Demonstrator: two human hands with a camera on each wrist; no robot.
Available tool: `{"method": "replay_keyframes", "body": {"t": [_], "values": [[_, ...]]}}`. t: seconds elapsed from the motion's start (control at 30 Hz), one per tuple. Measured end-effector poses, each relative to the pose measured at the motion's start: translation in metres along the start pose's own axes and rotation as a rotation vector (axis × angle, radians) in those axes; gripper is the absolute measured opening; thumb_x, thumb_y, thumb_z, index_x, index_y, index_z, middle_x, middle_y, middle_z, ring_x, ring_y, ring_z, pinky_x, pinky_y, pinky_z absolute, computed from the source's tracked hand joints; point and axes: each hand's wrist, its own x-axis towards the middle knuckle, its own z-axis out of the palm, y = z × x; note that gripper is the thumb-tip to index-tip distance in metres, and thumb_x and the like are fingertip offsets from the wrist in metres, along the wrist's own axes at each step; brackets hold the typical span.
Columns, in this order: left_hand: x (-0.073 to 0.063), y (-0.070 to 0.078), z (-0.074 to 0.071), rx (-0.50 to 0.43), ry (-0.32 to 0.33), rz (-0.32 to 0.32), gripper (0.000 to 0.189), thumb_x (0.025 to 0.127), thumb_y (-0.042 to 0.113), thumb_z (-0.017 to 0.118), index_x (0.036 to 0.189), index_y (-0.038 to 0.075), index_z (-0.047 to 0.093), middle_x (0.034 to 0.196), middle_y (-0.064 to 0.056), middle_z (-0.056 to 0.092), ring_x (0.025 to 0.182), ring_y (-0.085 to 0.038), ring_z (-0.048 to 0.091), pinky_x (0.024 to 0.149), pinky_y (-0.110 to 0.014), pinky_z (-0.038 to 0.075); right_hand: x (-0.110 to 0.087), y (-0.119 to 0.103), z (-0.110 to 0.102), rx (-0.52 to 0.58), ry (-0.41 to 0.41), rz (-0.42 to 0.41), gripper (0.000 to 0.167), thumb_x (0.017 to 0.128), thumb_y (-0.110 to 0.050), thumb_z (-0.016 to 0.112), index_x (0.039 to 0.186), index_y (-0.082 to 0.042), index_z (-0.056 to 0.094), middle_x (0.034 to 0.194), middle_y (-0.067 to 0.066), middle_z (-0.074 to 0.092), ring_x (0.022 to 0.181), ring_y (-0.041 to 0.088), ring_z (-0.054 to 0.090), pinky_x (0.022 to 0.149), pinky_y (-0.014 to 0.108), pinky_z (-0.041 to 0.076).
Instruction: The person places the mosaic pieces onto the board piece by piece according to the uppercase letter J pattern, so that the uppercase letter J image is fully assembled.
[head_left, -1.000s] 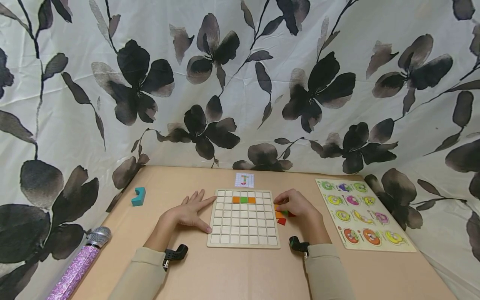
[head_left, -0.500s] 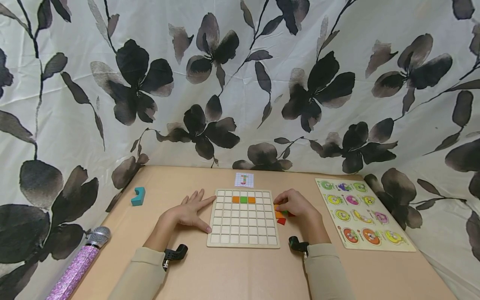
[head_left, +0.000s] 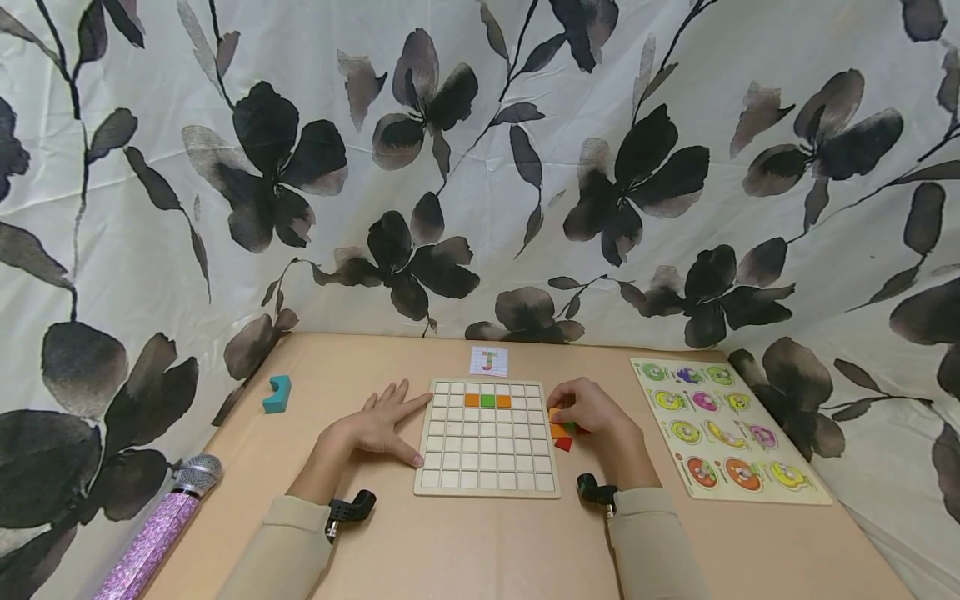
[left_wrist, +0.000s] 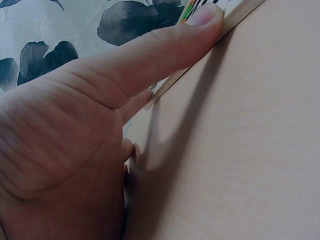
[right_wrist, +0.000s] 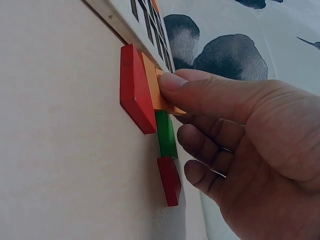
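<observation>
A pale wooden grid board lies flat on the table, with two orange tiles and a green tile between them in an upper row. Spread out, my left hand touches the board's left edge with thumb and index finger. At the right edge, my right hand pinches an orange tile between thumb and index finger, close to the board. Another orange tile, a red tile, a green tile and a darker red tile lie around those fingers, partly covered in the head view.
A small card with a coloured hook-shaped pattern lies behind the board. To the right is a fruit picture board. A teal block and a glittery pink microphone are at the left. A floral cloth hangs behind the table.
</observation>
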Motion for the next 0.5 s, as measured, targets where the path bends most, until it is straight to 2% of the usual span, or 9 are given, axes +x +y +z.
{"method": "replay_keyframes", "body": {"t": [0.2, 0.5], "values": [[0.0001, 0.0002, 0.0006, 0.007, 0.002, 0.0, 0.12, 0.068, 0.06, 0.09, 0.166, 0.024, 0.03, 0.173, -0.027, -0.002, 0.16, -0.049, -0.006, 0.126, -0.07, -0.002, -0.0003, -0.0025, -0.0005, 0.016, 0.019, 0.019, 0.012, 0.09, -0.003, 0.079, 0.1, -0.01, 0.079, 0.091, 0.001, 0.071, 0.086, 0.02, 0.06, 0.077, 0.03, 0.049], [0.0003, 0.0004, 0.0011, 0.014, 0.006, -0.002, 0.12, 0.068, 0.059, 0.09, 0.166, 0.023, 0.03, 0.173, -0.028, -0.001, 0.16, -0.049, -0.005, 0.126, -0.07, -0.002, -0.0026, -0.0066, -0.0051, 0.034, 0.015, 0.026, 0.011, 0.091, -0.001, 0.077, 0.1, -0.008, 0.079, 0.089, 0.003, 0.072, 0.082, 0.021, 0.06, 0.072, 0.029, 0.052]]}}
